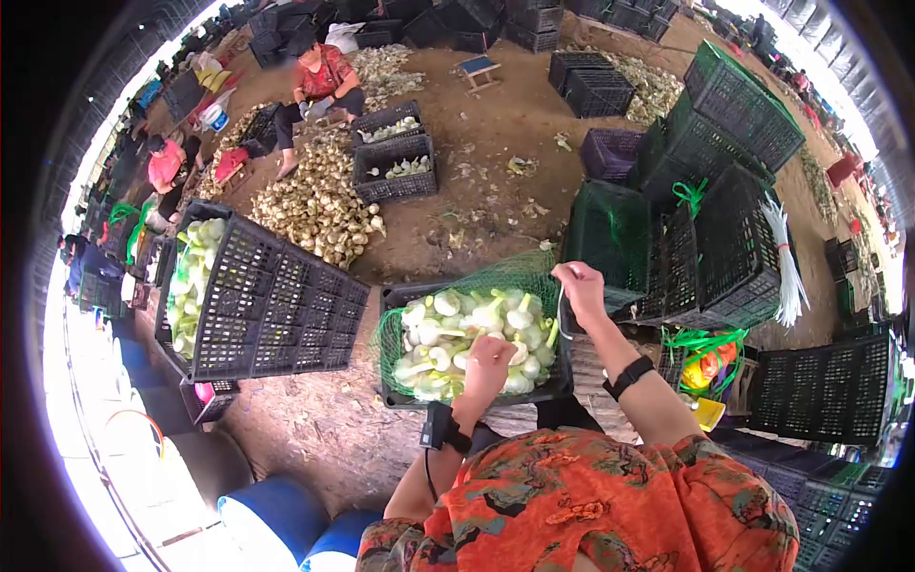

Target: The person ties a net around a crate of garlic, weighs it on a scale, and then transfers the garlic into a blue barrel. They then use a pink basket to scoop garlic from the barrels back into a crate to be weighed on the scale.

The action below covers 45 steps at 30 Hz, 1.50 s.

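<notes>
A black crate (pixel 389 400) lined with green netting (pixel 515 272) stands in front of me, full of pale garlic bulbs (pixel 443 329) with short green stems. My left hand (pixel 488 367) is over the bulbs near the crate's front side, its fingers curled together; what they hold, if anything, is hidden. At the crate's back right corner my right hand (pixel 579 286) has its fingers pinched at the edge of the netting, beside a thin pale strip that hangs down the crate's right side.
Tall black crates (pixel 276 296) with bulbs stand at left, more crates (pixel 734 248) at right with white ties (pixel 786 257). Beyond lie a garlic pile (pixel 319 205), two crates (pixel 396 167) and a seated person (pixel 324 81). Blue barrels (pixel 272 515) stand at lower left.
</notes>
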Motion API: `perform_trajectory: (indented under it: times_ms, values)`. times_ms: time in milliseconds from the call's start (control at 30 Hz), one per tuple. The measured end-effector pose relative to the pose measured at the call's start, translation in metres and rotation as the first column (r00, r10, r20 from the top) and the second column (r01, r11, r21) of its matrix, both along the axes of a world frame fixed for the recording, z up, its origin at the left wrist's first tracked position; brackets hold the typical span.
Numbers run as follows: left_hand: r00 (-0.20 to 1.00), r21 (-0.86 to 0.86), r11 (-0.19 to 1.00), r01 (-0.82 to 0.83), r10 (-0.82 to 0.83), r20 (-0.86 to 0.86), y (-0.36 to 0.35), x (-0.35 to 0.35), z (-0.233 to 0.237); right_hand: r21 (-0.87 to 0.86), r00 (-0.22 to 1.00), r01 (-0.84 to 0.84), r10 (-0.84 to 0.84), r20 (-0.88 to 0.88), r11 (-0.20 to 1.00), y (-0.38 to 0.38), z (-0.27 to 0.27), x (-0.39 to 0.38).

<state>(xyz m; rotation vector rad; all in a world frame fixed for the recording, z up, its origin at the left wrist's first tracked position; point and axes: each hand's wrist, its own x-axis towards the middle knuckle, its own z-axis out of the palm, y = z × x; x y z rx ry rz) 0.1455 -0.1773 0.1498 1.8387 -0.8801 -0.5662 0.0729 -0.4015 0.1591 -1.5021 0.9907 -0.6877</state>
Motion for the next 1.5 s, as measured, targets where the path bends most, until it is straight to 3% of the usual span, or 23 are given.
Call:
perform_trajectory:
  times_ms: [67,167,233,300,333,433,500,567,633,700,733,767,833,900,967,1033,1067,1133,1167,1300,1367,1433,1500]
  values:
    - [0.869,0.081,0.996,0.023,0.02,-0.494,-0.008,-0.006,-0.024,0.273,0.965,0.015,-0.085,0.246,0.962,-0.012,0.015,-0.008]
    - [0.823,0.026,0.999,0.03,-0.01,-0.568,-0.015,-0.024,-0.037,0.313,0.939,0.042,-0.144,0.311,0.949,-0.031,0.021,-0.014]
    - [0.771,-0.056,0.996,0.07,-0.09,-0.631,-0.02,-0.026,-0.036,0.233,0.88,0.277,-0.344,0.328,0.932,-0.041,0.019,-0.018]
    - [0.364,-0.106,0.993,-0.043,-0.083,-0.928,-0.022,-0.02,-0.029,0.146,0.828,0.398,-0.423,0.368,0.906,-0.057,0.01,-0.027]
    - [0.307,-0.013,0.976,-0.219,0.056,-0.95,-0.026,-0.02,-0.028,0.076,0.809,0.409,-0.4,0.43,0.909,-0.056,0.021,-0.03]
    - [0.308,0.18,0.937,-0.3,0.274,-0.911,-0.037,-0.007,-0.034,-0.025,0.79,0.396,-0.326,0.52,0.918,-0.044,0.064,-0.045]
    - [0.362,0.172,0.961,-0.218,0.244,-0.9,-0.049,-0.01,-0.04,-0.041,0.825,0.45,-0.398,0.402,0.892,-0.056,0.054,-0.063]
    - [0.679,-0.01,0.959,0.282,-0.207,-0.704,-0.065,-0.019,0.002,-0.025,0.823,0.519,-0.492,0.285,0.854,-0.063,0.04,-0.072]
    - [0.587,-0.059,0.913,0.403,-0.308,-0.748,-0.071,-0.028,-0.024,0.453,0.936,0.35,-0.32,-0.145,0.82,-0.071,0.017,-0.076]
    - [0.642,-0.049,0.921,0.387,-0.307,-0.703,-0.067,-0.035,-0.038,0.532,0.986,0.096,-0.152,0.063,0.841,-0.061,-0.031,-0.062]
    - [0.602,0.172,0.941,0.29,-0.04,-0.797,-0.066,-0.026,-0.029,0.491,0.996,0.069,-0.084,0.009,0.868,-0.052,-0.027,-0.043]
    - [0.607,0.178,0.942,0.284,-0.033,-0.794,-0.063,-0.018,-0.04,0.451,0.999,0.038,-0.019,-0.047,0.892,-0.04,-0.021,-0.02]
    - [0.1,0.166,0.946,-0.279,0.201,-0.975,-0.058,-0.005,-0.073,0.16,0.959,-0.149,0.183,-0.218,0.976,-0.021,-0.026,0.011]
    - [0.042,0.141,0.932,-0.333,0.164,-0.986,-0.071,0.014,-0.053,-0.157,0.754,-0.601,0.49,-0.437,0.784,-0.022,-0.077,0.018]
    - [-0.019,0.114,0.915,-0.387,0.115,-0.993,-0.086,0.031,-0.051,-0.157,0.796,-0.553,0.464,-0.389,0.818,0.003,-0.045,0.019]
    - [0.185,0.218,0.906,-0.363,0.299,-0.936,-0.096,0.041,-0.074,-0.275,0.728,-0.675,0.557,-0.4,0.684,0.021,-0.038,0.002]
    - [0.376,0.142,0.95,-0.277,0.243,-0.894,-0.094,0.045,-0.074,-0.274,0.727,-0.674,0.553,-0.406,0.686,0.022,-0.032,-0.006]
    - [0.409,0.101,0.944,-0.315,0.232,-0.882,-0.082,0.043,-0.064,0.321,0.827,-0.454,0.527,-0.195,0.831,0.021,-0.013,-0.03]
    - [0.45,0.058,0.931,-0.36,0.228,-0.863,-0.073,0.042,-0.05,0.406,0.876,-0.341,0.443,-0.192,0.848,0.011,0.005,-0.036]
    - [0.588,0.092,0.891,-0.445,0.368,-0.72,-0.05,0.023,-0.027,0.254,0.857,-0.426,0.478,-0.193,0.868,-0.001,-0.033,-0.059]
    - [0.634,0.045,0.893,-0.447,0.352,-0.688,-0.057,0.021,-0.02,0.339,0.822,-0.55,0.566,0.057,0.763,0.02,-0.036,-0.049]
    - [0.765,0.063,0.916,-0.397,0.368,-0.528,-0.068,0.023,-0.015,0.271,0.773,-0.617,0.634,0.031,0.739,0.047,-0.038,-0.034]
    - [0.94,0.044,0.946,-0.32,0.323,-0.109,-0.074,0.021,-0.021,0.136,0.667,-0.733,0.743,-0.046,0.667,0.07,-0.038,-0.015]
